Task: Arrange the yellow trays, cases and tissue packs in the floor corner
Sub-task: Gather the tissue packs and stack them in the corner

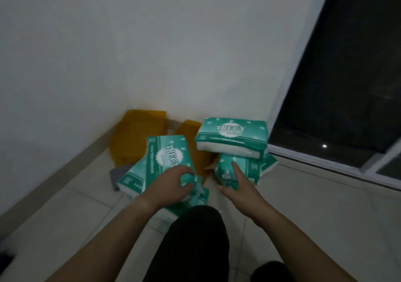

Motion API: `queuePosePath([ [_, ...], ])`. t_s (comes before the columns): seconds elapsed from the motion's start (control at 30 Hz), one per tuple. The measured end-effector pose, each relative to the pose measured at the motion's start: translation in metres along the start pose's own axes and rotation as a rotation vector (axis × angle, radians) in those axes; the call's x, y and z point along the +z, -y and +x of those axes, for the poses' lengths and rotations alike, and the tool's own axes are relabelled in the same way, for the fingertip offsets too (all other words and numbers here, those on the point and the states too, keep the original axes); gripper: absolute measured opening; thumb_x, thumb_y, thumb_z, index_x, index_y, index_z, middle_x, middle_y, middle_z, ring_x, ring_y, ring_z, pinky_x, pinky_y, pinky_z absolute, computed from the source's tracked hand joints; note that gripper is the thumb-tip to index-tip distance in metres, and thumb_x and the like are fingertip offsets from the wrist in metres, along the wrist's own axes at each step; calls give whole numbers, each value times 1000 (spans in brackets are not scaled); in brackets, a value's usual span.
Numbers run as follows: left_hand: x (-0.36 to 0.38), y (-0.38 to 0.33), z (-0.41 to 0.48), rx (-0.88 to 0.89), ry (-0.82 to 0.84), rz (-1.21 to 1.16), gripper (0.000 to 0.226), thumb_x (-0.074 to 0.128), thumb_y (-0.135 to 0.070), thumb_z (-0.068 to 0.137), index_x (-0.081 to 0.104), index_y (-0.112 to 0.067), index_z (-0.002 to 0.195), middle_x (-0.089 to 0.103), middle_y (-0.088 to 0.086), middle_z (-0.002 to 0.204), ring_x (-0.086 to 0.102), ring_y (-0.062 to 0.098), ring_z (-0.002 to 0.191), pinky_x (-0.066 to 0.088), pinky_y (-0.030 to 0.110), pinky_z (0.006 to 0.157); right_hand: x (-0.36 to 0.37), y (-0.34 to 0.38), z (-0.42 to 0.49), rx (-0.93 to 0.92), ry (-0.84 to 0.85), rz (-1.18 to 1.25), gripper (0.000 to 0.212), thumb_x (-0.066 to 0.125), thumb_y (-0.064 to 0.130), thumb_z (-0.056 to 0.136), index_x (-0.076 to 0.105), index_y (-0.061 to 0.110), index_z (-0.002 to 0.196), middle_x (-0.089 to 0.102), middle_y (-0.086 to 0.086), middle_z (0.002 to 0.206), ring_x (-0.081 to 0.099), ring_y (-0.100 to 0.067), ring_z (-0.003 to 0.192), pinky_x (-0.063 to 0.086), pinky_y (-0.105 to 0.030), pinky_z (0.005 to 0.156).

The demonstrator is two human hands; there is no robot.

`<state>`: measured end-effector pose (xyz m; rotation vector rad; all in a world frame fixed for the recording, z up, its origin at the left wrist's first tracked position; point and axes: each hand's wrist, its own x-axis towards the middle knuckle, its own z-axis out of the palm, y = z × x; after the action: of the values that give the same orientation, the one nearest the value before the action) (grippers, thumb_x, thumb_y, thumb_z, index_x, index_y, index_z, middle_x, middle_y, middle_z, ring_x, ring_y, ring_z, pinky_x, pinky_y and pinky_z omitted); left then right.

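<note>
Gripping, left hand: you are curling your left hand [173, 180] over the near end of a green tissue pack [167, 158] that is lying tilted on the left pile, fingers closing on its wrapper.
Right hand: you are holding your right hand [237, 183] open, fingers extended and resting against the lower tissue pack [245, 168] of the right pile; it is not gripping anything.
Right pile: a top tissue pack [232, 137] is sitting flat on that lower one, near the window frame [282, 90].
Left pile: another tissue pack [130, 178] is lying under the one you are holding, partly over a grey case [116, 174]; how many packs are beneath, you cannot tell.
Yellow trays: one yellow tray [134, 134] is leaning in the corner against the wall [130, 42], and a second yellow tray [187, 129] is standing between the piles.
Floor: everything is resting on the tiled floor [303, 205], close to the corner.
Step in hand: you seem to be squaring up the tilted pack.
Doing it well: the wrapper is looking soft and slippery, so you are better off gripping across the pack's width and steadying the right pile with the open palm while turning the pack flat.
Risk: pushing the lower right pack may be tipping the one above it.
</note>
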<state>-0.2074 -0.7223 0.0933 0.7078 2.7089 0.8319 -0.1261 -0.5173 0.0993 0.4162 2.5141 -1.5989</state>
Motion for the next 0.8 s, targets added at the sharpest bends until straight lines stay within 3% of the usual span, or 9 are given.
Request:
queuePosePath([
  [0.17, -24, 33, -2, -187, -6, 54, 38, 60, -34, 90, 56, -25, 127, 49, -1, 143, 46, 16, 130, 39, 30, 105, 28, 21, 24, -108, 86, 78, 83, 63, 19, 91, 9, 33, 153, 36, 19, 137, 37, 1, 118, 38, -2, 78],
  [0.23, -33, 40, 2, -266, -28, 54, 38, 61, -33, 90, 57, -23, 126, 50, 2, 141, 54, 19, 122, 46, 31, 96, 37, 23, 37, -141, 94, 131, 83, 62, 16, 91, 9, 38, 152, 37, 21, 128, 42, 0, 113, 39, -4, 73],
  [0.3, -44, 47, 5, -356, -51, 0, 37, 62, -30, 88, 59, -22, 124, 59, 7, 129, 65, 17, 97, 54, 29, 73, 47, 20, 44, -148, 83, 174, 82, 62, 14, 91, 12, 38, 152, 40, 20, 127, 49, 0, 107, 41, -12, 77],
  [0.37, -57, 56, 10, -417, -88, -59, 37, 61, -28, 88, 59, -20, 124, 66, 6, 109, 65, 11, 74, 48, 23, 52, 58, 19, 49, -166, 67, 182, 79, 61, 13, 91, 15, 37, 151, 42, 20, 125, 50, 5, 98, 42, -16, 79],
  [0.43, -65, 71, 18, -435, -151, -120, 37, 59, -24, 89, 59, -15, 124, 67, 3, 94, 63, 10, 68, 43, 22, 48, 70, 21, 59, -172, 71, 157, 78, 62, 13, 90, 19, 38, 149, 45, 20, 127, 52, 0, 102, 44, -23, 86],
  [0.53, -67, 100, 26, -445, -246, -124, 37, 58, -27, 87, 59, -18, 124, 61, 1, 104, 60, 14, 79, 48, 27, 61, 99, 27, 86, -204, 51, 90, 68, 65, 12, 87, 31, 43, 137, 52, 26, 124, 54, -5, 112, 46, -27, 94],
  [0.63, -56, 146, 29, -441, -233, -25, 47, 52, -42, 75, 59, -25, 119, 50, 1, 128, 56, 22, 109, 47, 43, 96, 140, 39, 118, -186, 48, -3, 76, 67, 25, 86, 24, 36, 148, 38, 12, 150, 39, -13, 135, 39, -39, 110],
  [0.73, -57, 186, 51, -474, -207, -117, 44, 55, -41, 72, 62, -29, 114, 50, -2, 126, 61, 24, 105, 50, 47, 94, 180, 58, 161, -201, 92, -73, 79, 64, 28, 90, 16, 33, 152, 21, 10, 159, 26, -12, 143, 27, -29, 112],
  [0.8, -65, 206, 81, -421, -256, -153, 35, 59, -31, 83, 62, -27, 118, 48, -5, 128, 58, 21, 111, 48, 39, 97, 206, 74, 200, -203, 123, -67, 78, 62, 29, 91, 15, 34, 153, 17, 11, 160, 22, -12, 144, 24, -25, 107],
])
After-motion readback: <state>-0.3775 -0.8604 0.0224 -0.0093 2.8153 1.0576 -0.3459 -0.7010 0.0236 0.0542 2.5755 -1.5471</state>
